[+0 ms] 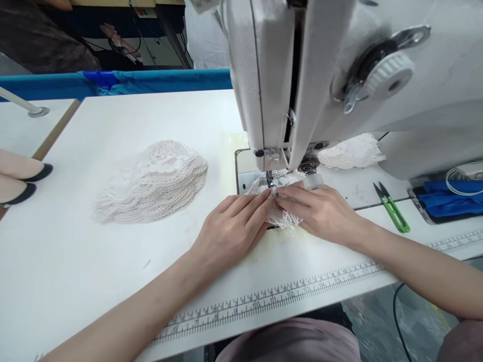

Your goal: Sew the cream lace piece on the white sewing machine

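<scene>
A small piece of white lace (285, 217) lies under the needle and presser foot of a sewing machine (269, 178). My left hand (236, 221) presses its closed fingers on the lace's left side, fingertips close to the presser foot. From the right, my right hand (324, 211) holds the same lace, its fingertips meeting those of the left; the thumb is hidden. To the left of my hands lies a fanned stack of white lace pieces (166, 186). More white lace (352, 152) rests behind the needle, beneath the machine arm.
Green thread snips (392, 207) lie right of my right hand, beside a dark tray with blue cloth (453, 198). A ruler strip (271, 297) runs along the table's front edge. Two beige shapes with black tips (22, 176) jut in at left. Another person's sleeve (41, 40) shows behind.
</scene>
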`<state>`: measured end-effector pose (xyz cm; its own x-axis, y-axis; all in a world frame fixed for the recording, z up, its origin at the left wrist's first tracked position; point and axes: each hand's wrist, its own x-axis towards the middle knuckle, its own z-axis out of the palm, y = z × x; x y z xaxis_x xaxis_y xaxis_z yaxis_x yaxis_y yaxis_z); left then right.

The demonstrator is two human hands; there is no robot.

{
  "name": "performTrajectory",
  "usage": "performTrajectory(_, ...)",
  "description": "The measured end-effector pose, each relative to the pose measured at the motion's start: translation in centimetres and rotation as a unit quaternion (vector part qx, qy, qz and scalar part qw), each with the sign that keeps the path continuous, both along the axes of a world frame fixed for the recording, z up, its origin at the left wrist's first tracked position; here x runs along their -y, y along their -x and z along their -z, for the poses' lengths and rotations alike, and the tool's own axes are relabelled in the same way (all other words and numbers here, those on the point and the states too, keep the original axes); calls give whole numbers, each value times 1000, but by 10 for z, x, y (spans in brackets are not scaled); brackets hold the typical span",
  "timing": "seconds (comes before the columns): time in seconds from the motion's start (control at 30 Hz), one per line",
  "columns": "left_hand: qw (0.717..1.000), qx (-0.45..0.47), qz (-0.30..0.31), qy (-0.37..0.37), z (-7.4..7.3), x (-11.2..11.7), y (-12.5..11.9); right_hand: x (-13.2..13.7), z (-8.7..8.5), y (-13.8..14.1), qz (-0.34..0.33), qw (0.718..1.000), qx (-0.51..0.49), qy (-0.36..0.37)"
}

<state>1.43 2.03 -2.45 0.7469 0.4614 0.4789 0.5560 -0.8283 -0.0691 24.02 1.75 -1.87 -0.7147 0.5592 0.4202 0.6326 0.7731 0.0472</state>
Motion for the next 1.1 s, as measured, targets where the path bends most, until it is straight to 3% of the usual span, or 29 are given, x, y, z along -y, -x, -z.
performTrajectory(0.17, 998, -51, 10, -45, -1, 4, 1, 3, 0, 2, -36, 997, -13, -63)
performTrajectory(0.57, 997, -55, 21, -45, -3, 0, 5, 0, -1, 1, -46, 997, -14, -62)
performTrajectory(1.1, 997, -61, -21, -34, -1, -9, 3, -7, 5, 3, -32, 996, -18, -79)
